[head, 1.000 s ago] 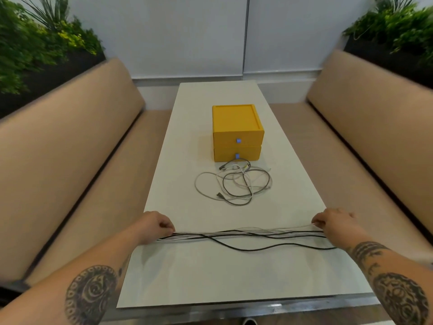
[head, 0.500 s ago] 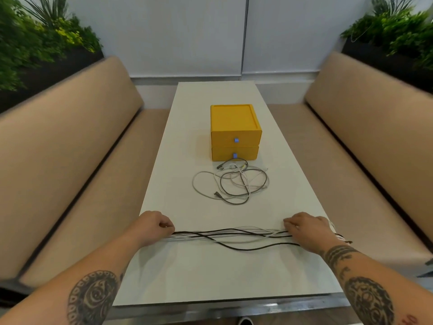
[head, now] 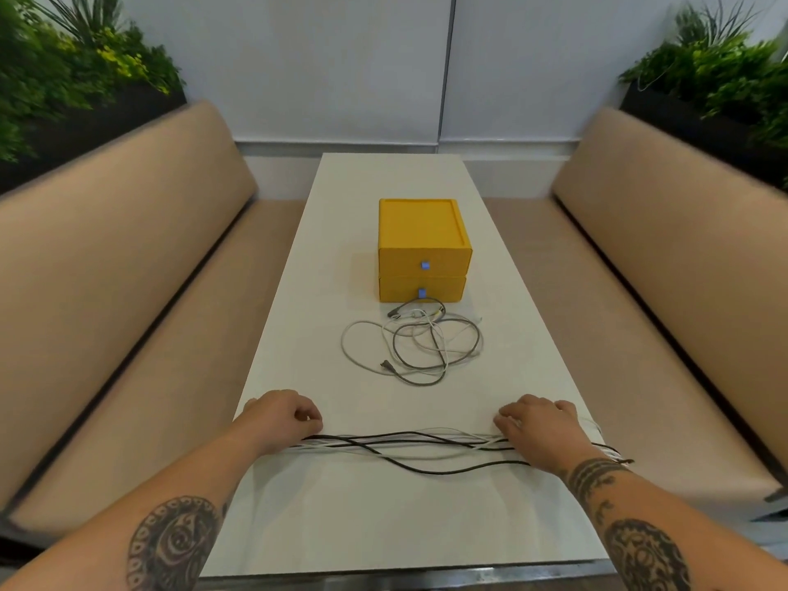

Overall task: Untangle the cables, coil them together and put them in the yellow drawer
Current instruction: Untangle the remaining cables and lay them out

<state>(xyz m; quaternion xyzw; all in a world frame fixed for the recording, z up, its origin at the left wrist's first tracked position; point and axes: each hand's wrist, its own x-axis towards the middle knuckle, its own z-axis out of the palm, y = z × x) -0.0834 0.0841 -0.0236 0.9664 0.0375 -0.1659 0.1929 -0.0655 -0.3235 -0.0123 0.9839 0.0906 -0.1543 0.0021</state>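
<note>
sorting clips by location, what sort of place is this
Probably a booth seating nook, as in a cafe or an office lounge: a long white table runs between two tan padded benches, with planters of greenery behind their backrests.

Looks bright and softly, evenly lit from overhead, throws only a faint shadow left of the drawers (head: 424,249) onto the table (head: 383,526), bows the benches (head: 106,270) outward toward the wide-angle edges, and smears the bench rims and plants (head: 64,61) there with slight blur, with the middle sharp.
</note>
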